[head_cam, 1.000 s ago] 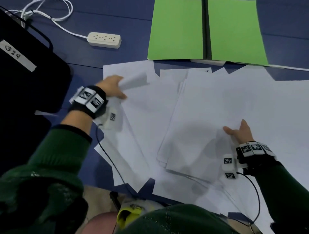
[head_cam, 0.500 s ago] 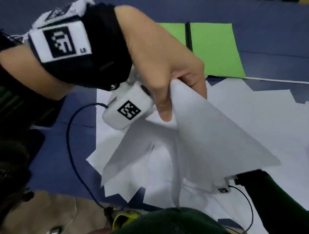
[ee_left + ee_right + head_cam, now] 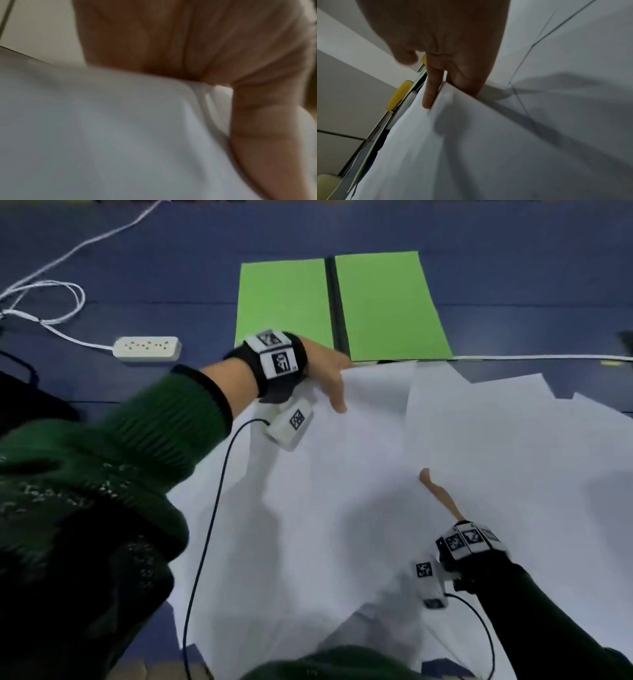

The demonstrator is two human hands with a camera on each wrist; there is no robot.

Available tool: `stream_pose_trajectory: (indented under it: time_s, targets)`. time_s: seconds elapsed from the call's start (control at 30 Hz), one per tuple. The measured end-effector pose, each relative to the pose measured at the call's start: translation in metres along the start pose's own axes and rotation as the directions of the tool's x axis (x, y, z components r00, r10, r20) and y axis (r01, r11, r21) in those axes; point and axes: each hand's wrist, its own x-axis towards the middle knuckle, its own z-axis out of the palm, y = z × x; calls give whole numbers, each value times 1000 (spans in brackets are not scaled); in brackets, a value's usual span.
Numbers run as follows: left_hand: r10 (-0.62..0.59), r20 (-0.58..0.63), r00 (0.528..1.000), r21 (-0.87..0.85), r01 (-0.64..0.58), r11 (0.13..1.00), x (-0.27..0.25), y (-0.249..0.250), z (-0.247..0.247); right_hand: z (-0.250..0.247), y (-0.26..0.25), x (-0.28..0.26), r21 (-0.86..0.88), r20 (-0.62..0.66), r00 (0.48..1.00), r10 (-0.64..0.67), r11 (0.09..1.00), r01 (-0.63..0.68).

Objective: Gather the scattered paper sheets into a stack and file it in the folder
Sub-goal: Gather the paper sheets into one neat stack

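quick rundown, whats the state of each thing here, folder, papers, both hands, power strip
green folder: open flat, nothing in it
paper sheets: spread out and overlapping, not stacked
left hand: pinches a sheet's far edge
right hand: mostly under a sheet, which it grips
power strip: nothing plugged into its sockets

Dim, soft-shadowed, motion-blurred wrist views

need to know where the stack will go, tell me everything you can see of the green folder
The green folder lies open and flat on the dark blue surface, two bright green panels either side of a dark spine. It looks like plain card; nothing is filed on its panels. Its near edge meets the white paper sheets, and the left hand is just in front of it.
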Motion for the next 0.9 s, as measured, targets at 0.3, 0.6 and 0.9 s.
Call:
stream_pose_trajectory:
  time_s: [0.3,0.6,0.9]
  targets:
    - [4,-447,894,279,136,951,89,-32,76,-20,24,16,-181,129,985,-118,973,140]
    - [-420,-362,832,175,503,846,21,-105,138,-26,33,38,-188,-39,999,-24,982,17]
    - [-324,-238,915,-213,276,937,-20,-150,171,-23,36,28,-212,-80,989,-122,972,103]
